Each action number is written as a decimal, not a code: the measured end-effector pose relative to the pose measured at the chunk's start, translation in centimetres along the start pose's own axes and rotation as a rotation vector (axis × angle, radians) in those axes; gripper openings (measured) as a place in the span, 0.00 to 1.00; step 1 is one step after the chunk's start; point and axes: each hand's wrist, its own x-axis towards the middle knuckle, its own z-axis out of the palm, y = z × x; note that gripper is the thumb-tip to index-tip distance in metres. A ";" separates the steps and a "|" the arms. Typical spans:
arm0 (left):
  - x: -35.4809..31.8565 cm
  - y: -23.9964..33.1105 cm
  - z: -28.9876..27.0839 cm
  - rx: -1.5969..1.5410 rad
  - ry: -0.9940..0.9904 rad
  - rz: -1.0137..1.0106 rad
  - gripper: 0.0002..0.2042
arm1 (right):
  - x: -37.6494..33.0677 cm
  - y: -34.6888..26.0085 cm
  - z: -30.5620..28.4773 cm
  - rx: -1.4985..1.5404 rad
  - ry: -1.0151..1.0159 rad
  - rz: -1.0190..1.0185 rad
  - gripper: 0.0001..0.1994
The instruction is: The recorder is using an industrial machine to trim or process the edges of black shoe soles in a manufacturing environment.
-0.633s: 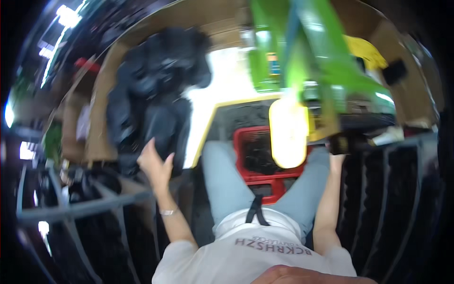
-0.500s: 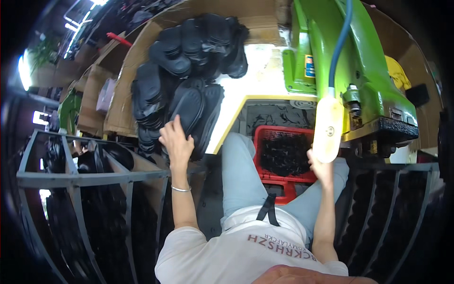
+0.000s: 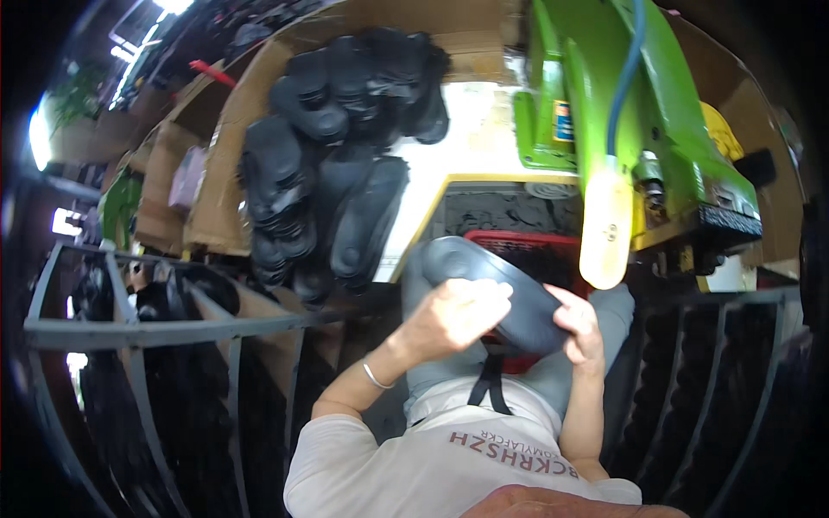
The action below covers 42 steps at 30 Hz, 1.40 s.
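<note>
A black shoe sole (image 3: 533, 315) is held slantwise over my lap between my two hands. My left hand (image 3: 458, 318) is closed at its near edge, fingers curled and slightly blurred. At the sole's right end, my right hand (image 3: 579, 328) grips it, fingertips at the rim. More black soles (image 3: 370, 220) lie in overlapping stacks on the white tabletop (image 3: 471, 116), to the left and beyond my hands.
A green machine (image 3: 669, 112) with a pale yellow oblong paddle (image 3: 606, 237) stands at the right. Below the table's notch is a red basket (image 3: 484, 235) with black scraps. Cardboard walls (image 3: 471, 30) surround the tabletop; grey metal racks (image 3: 173, 330) flank me.
My left hand has come from the stack toward my lap, and a sole from there is now in my hands. My right hand has moved down slightly and taken the sole's right end.
</note>
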 end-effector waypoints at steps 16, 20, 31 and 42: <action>11.5 5.3 10.3 -1.236 0.131 -0.869 0.09 | -9.9 6.5 -2.7 -0.182 0.396 -0.245 0.19; 10.0 6.0 11.1 -1.117 0.251 -0.746 0.10 | -10.8 4.6 -3.0 0.094 0.346 -0.173 0.25; 10.0 5.8 11.5 -1.345 0.371 -0.818 0.08 | -6.2 -11.3 -9.2 0.032 0.595 -0.556 0.22; 4.0 -1.0 8.5 -1.375 0.446 -0.672 0.12 | 0.2 -9.1 -6.0 0.087 0.394 -0.555 0.29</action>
